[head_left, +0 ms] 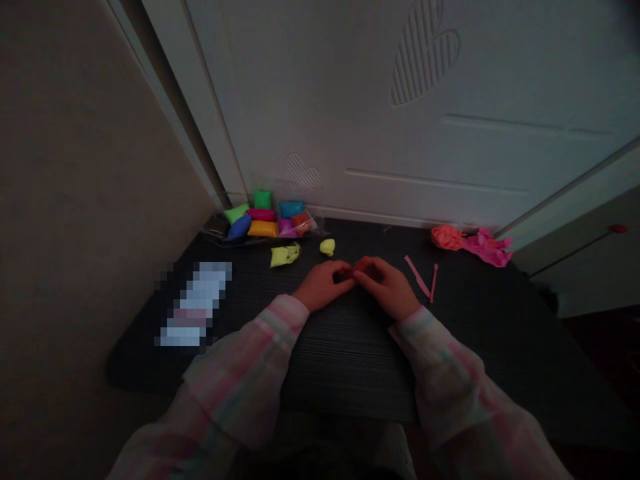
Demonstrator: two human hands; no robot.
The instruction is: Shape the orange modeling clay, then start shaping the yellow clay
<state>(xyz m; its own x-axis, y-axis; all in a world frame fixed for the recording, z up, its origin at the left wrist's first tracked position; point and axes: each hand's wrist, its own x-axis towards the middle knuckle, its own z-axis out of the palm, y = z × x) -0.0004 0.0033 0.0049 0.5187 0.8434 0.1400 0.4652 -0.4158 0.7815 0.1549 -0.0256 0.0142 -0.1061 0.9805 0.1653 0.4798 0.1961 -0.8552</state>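
My left hand (327, 283) and my right hand (387, 283) meet over the middle of the dark table, fingertips pinched together. Whatever lies between the fingers is hidden and too dark to name. Just beyond my left hand sits a small yellow lump of modelling clay (327, 247). To its left lies a torn yellow clay packet (285, 255). Right of my right hand, two pink modelling tools (418, 276) rest on the table, their lower ends close together.
A clear bag of several coloured clay packets (263, 229) lies at the back left of the table (350, 373). An orange crumpled piece (447, 237) and a pink one (487, 248) lie back right. A blurred-out bright rectangle (197, 303) is at left. A white panel (350, 100) stands behind.
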